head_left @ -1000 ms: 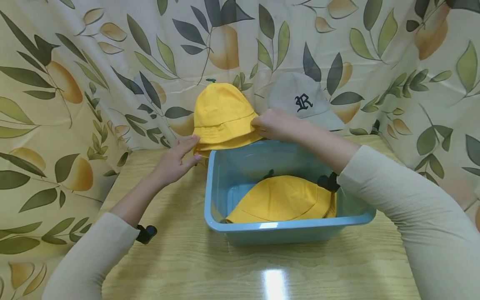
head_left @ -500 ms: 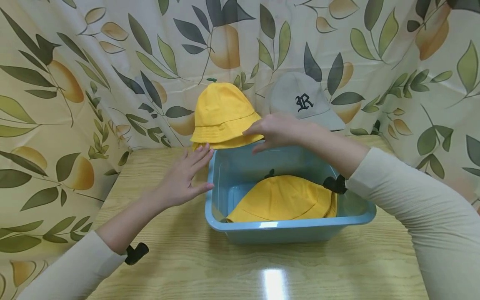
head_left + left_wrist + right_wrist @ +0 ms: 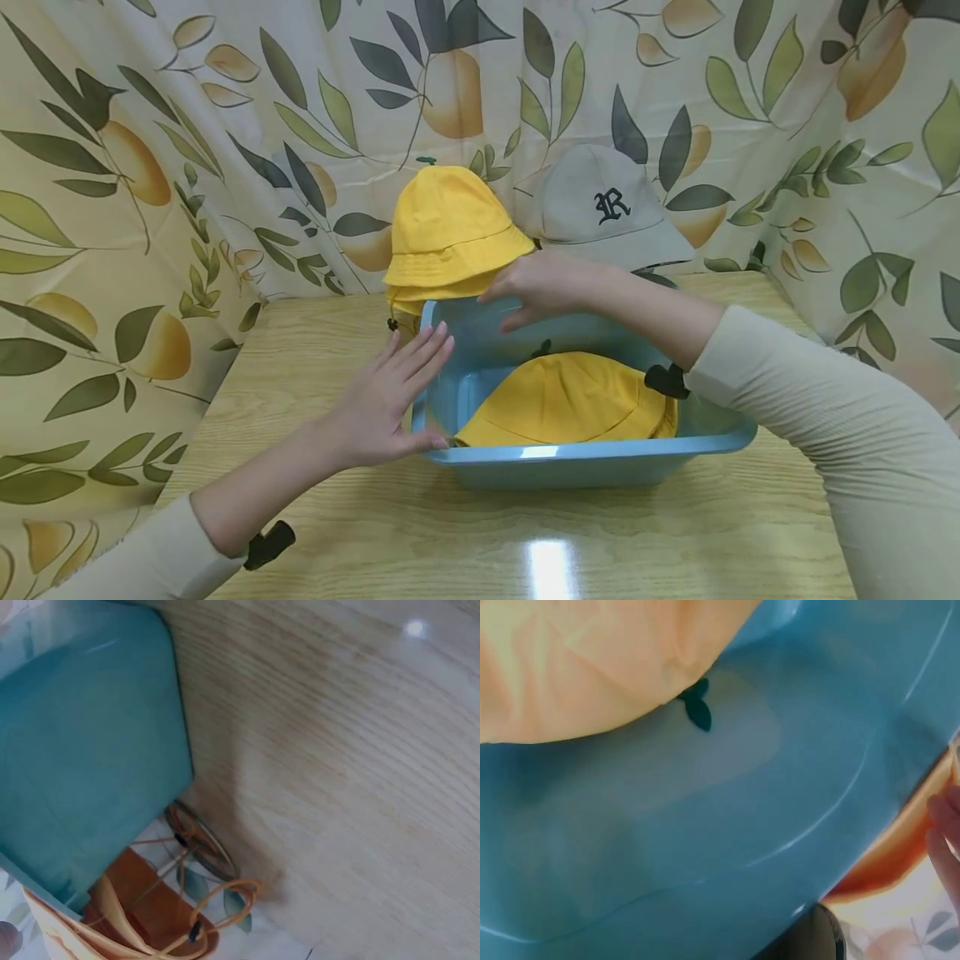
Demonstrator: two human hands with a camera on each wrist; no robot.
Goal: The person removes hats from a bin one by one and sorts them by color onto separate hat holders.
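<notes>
My left hand (image 3: 382,408), fingers spread and straight, is beside the left rim of a blue plastic bin (image 3: 555,475) and overlaps it in the head view. Over the bin's far rim, my right hand (image 3: 555,283) has loosely bent fingers with nothing held in them. Just past it stands a yellow bucket hat (image 3: 450,225) with a small green sprout on top; the right wrist view shows fingertips (image 3: 945,825) close to its brim. Inside the bin lies a second yellow bucket hat (image 3: 570,400), its green leaf (image 3: 697,712) pointing to the far wall.
A grey baseball cap (image 3: 592,200) with a black letter R stands behind the bin, right of the upright hat. An orange cord (image 3: 240,889) hangs from that hat near a round stand base (image 3: 202,840). A leaf-patterned curtain (image 3: 300,100) surrounds the wooden table (image 3: 337,533).
Both hands have let go of the upright yellow hat, which stays behind the bin. My left hand has come down toward me to the bin's left rim; my right hand has drawn slightly nearer.
</notes>
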